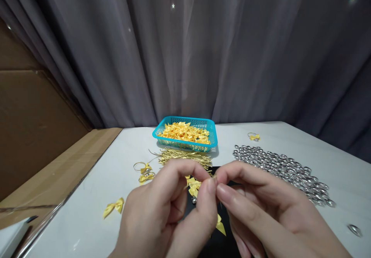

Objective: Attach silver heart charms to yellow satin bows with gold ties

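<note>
My left hand (171, 207) and my right hand (261, 207) meet in front of me, thumb and forefinger of each pinched tip to tip. Between them shows a bit of thin gold tie (213, 177), mostly covered by the fingers. Just behind my left fingertips is a yellow ribbon bow (194, 187), with a small silver ball (194, 200) below it; whether they hang from the tie or lie on the black mat (226, 240), I cannot tell. Another yellow ribbon piece (220, 226) shows below the fingertips, partly hidden by my left hand.
A blue basket (213, 134) of yellow bows stands at the back, a bundle of gold ties (185, 157) before it. Many silver beads (278, 165) spread at right. Rings with bows (145, 169) and a loose bow (114, 207) lie left. Cardboard (34, 134) borders the table.
</note>
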A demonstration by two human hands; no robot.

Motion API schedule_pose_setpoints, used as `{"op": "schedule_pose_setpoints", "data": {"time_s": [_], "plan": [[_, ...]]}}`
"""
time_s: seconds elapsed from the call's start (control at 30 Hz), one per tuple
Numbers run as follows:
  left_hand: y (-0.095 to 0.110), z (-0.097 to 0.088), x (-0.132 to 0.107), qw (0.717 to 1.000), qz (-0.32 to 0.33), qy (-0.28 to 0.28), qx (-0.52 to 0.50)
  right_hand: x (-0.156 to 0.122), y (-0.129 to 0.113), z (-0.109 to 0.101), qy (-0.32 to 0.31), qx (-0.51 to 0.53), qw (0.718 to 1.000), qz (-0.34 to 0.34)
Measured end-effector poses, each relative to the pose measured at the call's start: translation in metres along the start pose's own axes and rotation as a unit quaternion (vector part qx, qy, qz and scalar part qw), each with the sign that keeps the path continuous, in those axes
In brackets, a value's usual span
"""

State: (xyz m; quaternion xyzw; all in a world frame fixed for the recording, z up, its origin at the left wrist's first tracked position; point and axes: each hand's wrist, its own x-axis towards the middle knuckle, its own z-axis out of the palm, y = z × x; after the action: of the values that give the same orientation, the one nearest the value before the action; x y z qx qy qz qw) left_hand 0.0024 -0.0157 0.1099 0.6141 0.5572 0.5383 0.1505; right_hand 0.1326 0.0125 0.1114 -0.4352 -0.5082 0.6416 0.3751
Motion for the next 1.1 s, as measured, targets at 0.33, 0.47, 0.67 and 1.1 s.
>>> {"op": "schedule_pose_setpoints", "data": {"time_s": [0.33,0.47,0.67,1.1], "plan": [[-0.0014,0.0047,-0.0033,0.999,0.017,0.033,0.016,-0.0001,0.0014,-0.0006,-0.002,-0.002,1.000,0.000],[-0.0015,0.0039,-0.0029,0.999,0.013,0.028,0.024,-0.0002,0.0001,-0.0009,-0.004,-0.014,1.000,0.009],[0.0003,0.0018,-0.0024,0.999,-0.001,0.017,0.030,-0.0003,0.0013,0.0000,-0.002,-0.008,1.000,-0.001],[-0.0005,0.0023,-0.0022,0.999,0.006,0.021,0.025,-0.0004,0.0021,0.0006,0.010,-0.013,1.000,-0.006]]}}
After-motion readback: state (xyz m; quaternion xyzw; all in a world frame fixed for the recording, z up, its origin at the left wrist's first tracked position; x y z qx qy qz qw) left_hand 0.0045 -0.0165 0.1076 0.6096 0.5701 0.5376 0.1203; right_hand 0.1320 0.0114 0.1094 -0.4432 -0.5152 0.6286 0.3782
